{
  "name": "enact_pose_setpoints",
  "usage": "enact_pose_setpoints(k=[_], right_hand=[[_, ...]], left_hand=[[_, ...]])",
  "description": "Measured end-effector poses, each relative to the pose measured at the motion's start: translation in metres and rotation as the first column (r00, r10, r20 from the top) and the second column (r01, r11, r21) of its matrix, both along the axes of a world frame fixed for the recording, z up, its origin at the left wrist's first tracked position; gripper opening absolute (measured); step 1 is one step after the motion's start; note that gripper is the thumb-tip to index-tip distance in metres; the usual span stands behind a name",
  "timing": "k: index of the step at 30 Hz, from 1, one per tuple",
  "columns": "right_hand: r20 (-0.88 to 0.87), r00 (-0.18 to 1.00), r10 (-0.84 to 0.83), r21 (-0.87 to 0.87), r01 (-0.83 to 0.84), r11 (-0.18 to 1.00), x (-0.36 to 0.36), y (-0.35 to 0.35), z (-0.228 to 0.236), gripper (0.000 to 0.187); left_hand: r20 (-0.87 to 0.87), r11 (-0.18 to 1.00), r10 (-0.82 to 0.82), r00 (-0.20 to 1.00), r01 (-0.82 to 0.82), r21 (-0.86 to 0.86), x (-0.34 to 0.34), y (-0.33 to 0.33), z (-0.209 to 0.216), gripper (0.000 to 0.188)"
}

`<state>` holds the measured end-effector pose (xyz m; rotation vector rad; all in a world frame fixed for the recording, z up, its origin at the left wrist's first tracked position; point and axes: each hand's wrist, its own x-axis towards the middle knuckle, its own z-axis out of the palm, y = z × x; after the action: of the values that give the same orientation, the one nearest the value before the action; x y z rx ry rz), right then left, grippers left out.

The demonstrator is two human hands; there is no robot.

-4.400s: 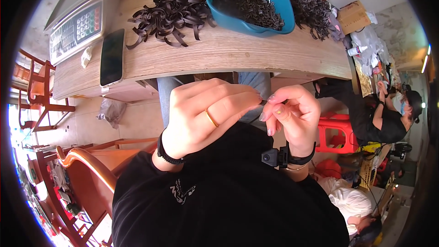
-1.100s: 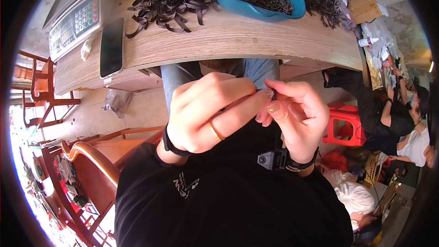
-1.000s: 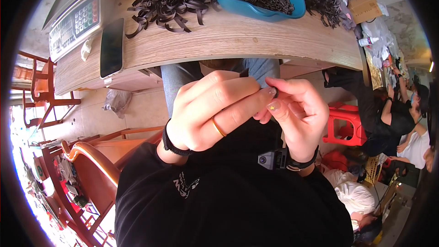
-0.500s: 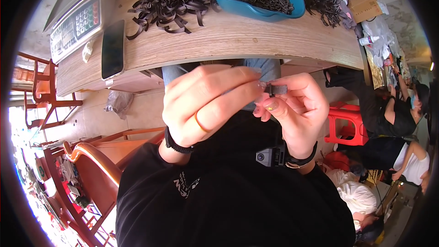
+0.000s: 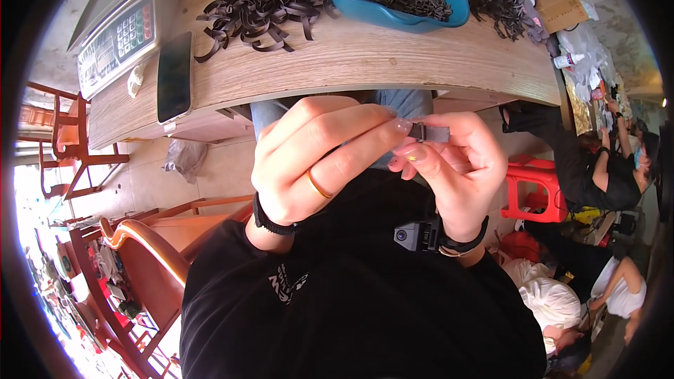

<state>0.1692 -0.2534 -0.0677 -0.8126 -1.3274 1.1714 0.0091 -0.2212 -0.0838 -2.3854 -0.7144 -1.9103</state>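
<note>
A short dark grey strap (image 5: 438,134) with a small black buckle (image 5: 419,131) at its left end is held up in front of my chest, over my lap. My right hand (image 5: 460,172) pinches the strap between thumb and index finger, the other fingers curled. From the left, my left hand (image 5: 309,161) reaches across with its fingertips pressed together at the buckle; its thumb and what lies under the fingertips are hidden. On the table beyond lie a heap of dark ribbon strips (image 5: 270,3) and a blue basin (image 5: 393,20) of small black pieces.
Another dark pile (image 5: 495,3) lies right of the basin. At the table's left are a phone (image 5: 174,77) and a digital scale (image 5: 116,42). A red plastic stool (image 5: 533,189) stands at right, with other people working beyond. A wooden chair (image 5: 147,238) is at left.
The strap and buckle have shifted slightly right and up, and more of the strap and buckle shows. Both hands keep nearly the same pinch. A person at the right has moved.
</note>
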Motion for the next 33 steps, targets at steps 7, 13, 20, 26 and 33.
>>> enact_pose_setpoints(k=[7, 13, 20, 26, 33], right_hand=[[-0.045, 0.999, 0.030, 0.044, -0.028, 0.999, 0.0001, 0.0010, -0.0004, 0.024], [0.015, 1.000, -0.014, 0.104, 0.013, 0.995, 0.0003, 0.0007, -0.0013, 0.021], [-0.014, 1.000, -0.023, 0.062, 0.024, 0.998, -0.0028, 0.0011, -0.0023, 0.024], [0.203, 0.961, -0.189, 0.329, 0.115, 0.937, -0.0022, 0.0048, -0.0066, 0.028], [0.343, 0.876, -0.340, 0.487, 0.144, 0.862, -0.0050, 0.0072, -0.0081, 0.029]], left_hand=[[0.030, 1.000, -0.015, 0.999, 0.015, 0.002, 0.0013, -0.0019, -0.0015, 0.027], [0.028, 1.000, -0.007, 1.000, 0.007, -0.003, -0.0009, -0.0031, -0.0022, 0.026], [-0.010, 1.000, 0.008, 1.000, -0.008, -0.016, -0.0002, 0.0016, -0.0050, 0.027], [-0.006, 0.996, 0.015, 1.000, -0.016, -0.091, 0.0004, -0.0008, -0.0013, 0.027], [0.105, 0.970, -0.057, 0.993, 0.080, -0.230, -0.0018, -0.0021, -0.0024, 0.021]])
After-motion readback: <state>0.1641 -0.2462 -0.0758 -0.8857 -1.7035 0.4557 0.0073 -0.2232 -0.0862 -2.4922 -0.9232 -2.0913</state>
